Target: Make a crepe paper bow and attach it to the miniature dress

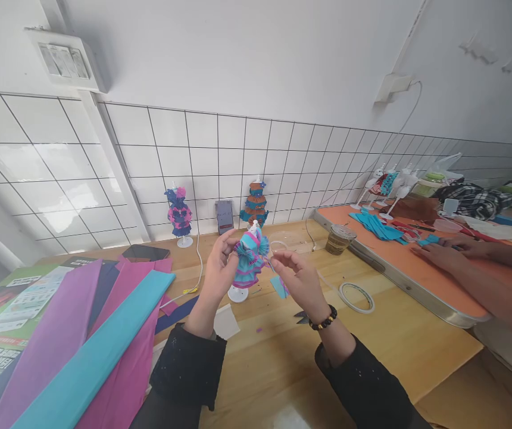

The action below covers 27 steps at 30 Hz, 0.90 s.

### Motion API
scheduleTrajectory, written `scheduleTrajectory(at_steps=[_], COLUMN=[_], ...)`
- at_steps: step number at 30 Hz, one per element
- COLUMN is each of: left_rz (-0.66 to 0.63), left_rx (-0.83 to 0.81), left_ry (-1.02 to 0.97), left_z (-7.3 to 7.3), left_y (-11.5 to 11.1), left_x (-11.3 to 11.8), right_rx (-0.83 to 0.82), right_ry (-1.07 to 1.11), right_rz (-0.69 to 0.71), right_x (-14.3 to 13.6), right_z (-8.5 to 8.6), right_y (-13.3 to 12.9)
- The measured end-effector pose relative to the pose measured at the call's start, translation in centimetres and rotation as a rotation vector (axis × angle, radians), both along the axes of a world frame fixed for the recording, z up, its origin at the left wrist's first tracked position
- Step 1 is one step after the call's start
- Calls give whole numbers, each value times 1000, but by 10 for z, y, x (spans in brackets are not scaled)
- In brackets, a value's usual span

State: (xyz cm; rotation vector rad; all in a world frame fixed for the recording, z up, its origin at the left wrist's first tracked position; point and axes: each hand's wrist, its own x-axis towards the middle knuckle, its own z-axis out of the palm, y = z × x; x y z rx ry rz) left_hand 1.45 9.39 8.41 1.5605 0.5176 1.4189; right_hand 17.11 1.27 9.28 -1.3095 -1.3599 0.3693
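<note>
A small dress form (247, 277) in a blue, pink and purple ruffled paper dress stands upright on a white round base, directly in front of me. My left hand (221, 262) grips the dress's left side, thumb and fingers closed at the bodice. On the opposite side, my right hand (296, 277) is closed in a pinch by the pleated fan at the waist; what lies between its fingertips is too small to make out. Below that hand are a blue and purple paper scrap (278, 287) and dark scissors (301, 317), partly hidden by my wrist.
Two more dressed forms, one navy and pink (180, 214), one brown and teal (256, 199), stand by the wall. Crepe paper sheets (99, 345) cover the left. A tape roll (356, 297) and a cup (340, 239) are rightward. Another person's hands (439, 256) rest over an orange table (417, 271).
</note>
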Motion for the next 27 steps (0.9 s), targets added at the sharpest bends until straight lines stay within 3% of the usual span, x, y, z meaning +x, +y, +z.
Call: scheduleTrajectory(at_steps=[5,9,13,19,27], left_rz=[10,10,11,23,254], left_rx=[-8,-19,-21,6,14], left_ry=[2,-4,-14,18,88], left_z=[1,3,5,3,4], left_y=[1,-1,1,6,9], left_x=[-1,-4,-8,-13,-16], right_rx=[41,74,62,65,122], right_ry=[-25,-200,-384,-472,-558], right_rz=[-31,99,213,205,48], right_x=[8,1,-9,-12,-10], right_z=[26,57,75,81,82], right_y=[7,22,38,47,42])
